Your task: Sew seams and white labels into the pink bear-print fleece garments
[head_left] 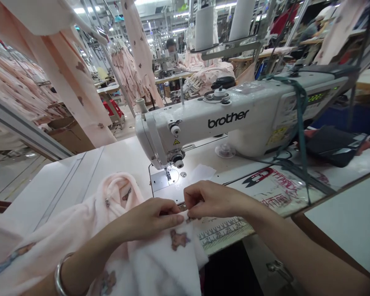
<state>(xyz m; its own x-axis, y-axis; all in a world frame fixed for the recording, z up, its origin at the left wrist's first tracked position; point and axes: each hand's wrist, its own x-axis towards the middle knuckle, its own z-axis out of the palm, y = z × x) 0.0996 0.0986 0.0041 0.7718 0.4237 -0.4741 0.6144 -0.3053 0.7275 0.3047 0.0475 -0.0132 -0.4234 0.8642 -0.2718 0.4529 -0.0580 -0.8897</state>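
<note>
Just in front of the sewing machine (234, 119), my left hand (148, 220) and right hand (209, 201) pinch the pink fabric (160, 255) edge together, probably to align a seam

Busy sewing hall, hanging pink garments (68, 74) (striplights (86, 9) overhead)

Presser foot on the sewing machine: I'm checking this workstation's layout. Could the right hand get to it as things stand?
Probably yes. The right hand pinches the pink fabric just in front of the presser foot, and only bare table and needle plate lie between them. Nothing blocks the way.
</note>
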